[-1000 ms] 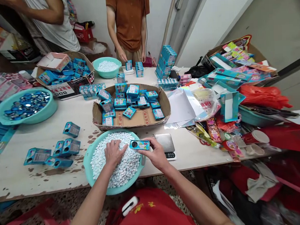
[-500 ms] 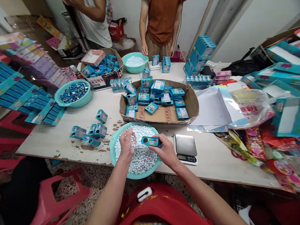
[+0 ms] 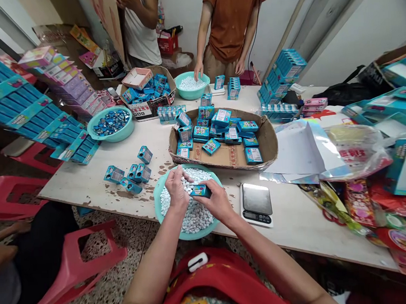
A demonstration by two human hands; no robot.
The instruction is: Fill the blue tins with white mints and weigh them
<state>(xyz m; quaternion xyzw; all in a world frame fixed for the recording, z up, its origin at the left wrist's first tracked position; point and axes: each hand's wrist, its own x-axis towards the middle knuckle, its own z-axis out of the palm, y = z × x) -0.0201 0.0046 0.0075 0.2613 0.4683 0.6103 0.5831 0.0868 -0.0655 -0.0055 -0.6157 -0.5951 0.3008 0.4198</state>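
Between the thumb and fingers of my right hand (image 3: 218, 200) is a small blue candy box (image 3: 199, 190), tilted over the basin. My left hand (image 3: 176, 187) is closed around several small white candies (image 3: 187, 186), right at the box's left end. Below both hands stands a teal basin (image 3: 157, 199) full of white candies (image 3: 196, 218). A digital scale (image 3: 256, 199) lies to the right of the basin. On the left, several blue boxes (image 3: 143, 172) with round dark holes on top stand on the table (image 3: 90, 188).
Behind the basin sits a cardboard tray (image 3: 220, 157) of blue boxes. A teal bowl of shiny blue pieces (image 3: 111, 124) stands at left, beside stacked cartons (image 3: 22, 106). A co-worker's hand (image 3: 198, 70) reaches into another candy bowl (image 3: 191, 93). Plastic wrappers (image 3: 358, 199) cover the right side.
My left hand has come up against the end of the box in my right hand, closing the gap between them. Across the table, a co-worker's hand has moved into the far bowl.
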